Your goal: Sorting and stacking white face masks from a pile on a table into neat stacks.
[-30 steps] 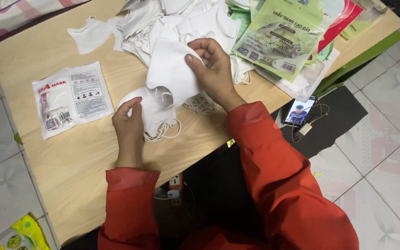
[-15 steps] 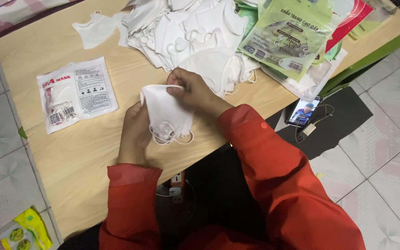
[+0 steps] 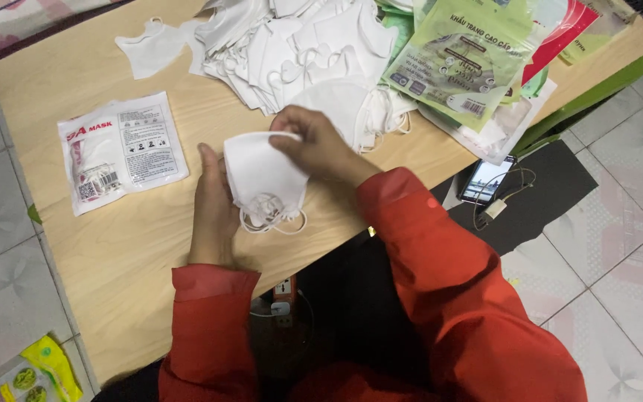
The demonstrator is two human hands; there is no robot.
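Note:
A small stack of folded white face masks (image 3: 262, 175) rests on the wooden table (image 3: 128, 253), ear loops hanging at its lower edge. My left hand (image 3: 213, 212) stands upright against the stack's left side, fingers straight. My right hand (image 3: 321, 149) pinches the stack's top right corner from above. Both arms wear red sleeves. A large heap of loose white masks (image 3: 299, 52) lies just beyond my right hand.
A sealed white packet of masks (image 3: 120, 152) lies to the left. Green printed bags (image 3: 463, 56) and a red one (image 3: 560, 37) pile up at the far right. One loose mask (image 3: 154, 48) lies far left. A phone with a cable (image 3: 489, 182) sits on a dark mat on the tiled floor.
My right hand brought a mask from the heap down onto the stack. My left hand shifted from holding the stack underneath to standing against its left side.

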